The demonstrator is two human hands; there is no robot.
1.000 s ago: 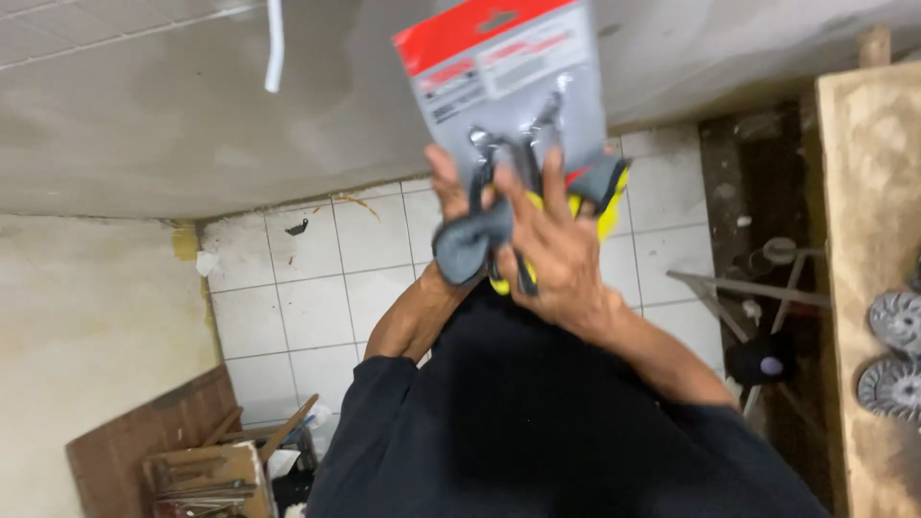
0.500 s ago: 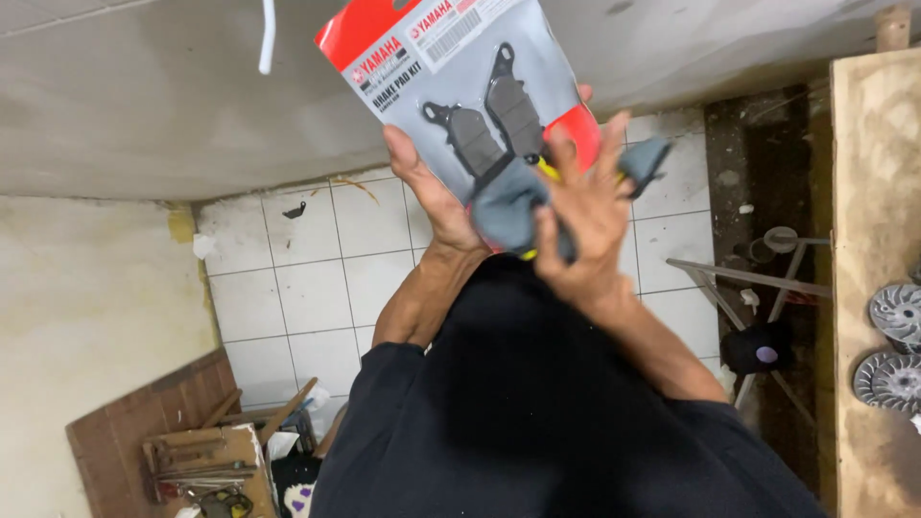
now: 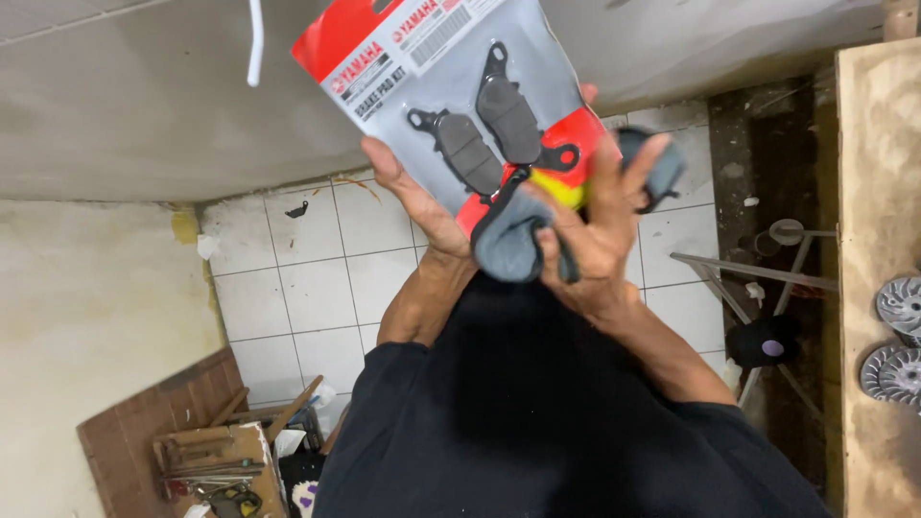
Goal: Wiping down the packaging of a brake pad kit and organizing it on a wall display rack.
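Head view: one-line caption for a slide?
Both hands hold up a red-and-clear pack of two brake pads, grey cloth bunched beneath.

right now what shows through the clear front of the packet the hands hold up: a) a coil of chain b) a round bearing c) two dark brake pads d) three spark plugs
C: two dark, flat pads lie side by side in the red and grey packet, which the left hand holds from behind while the right hand also grips a grey cloth.
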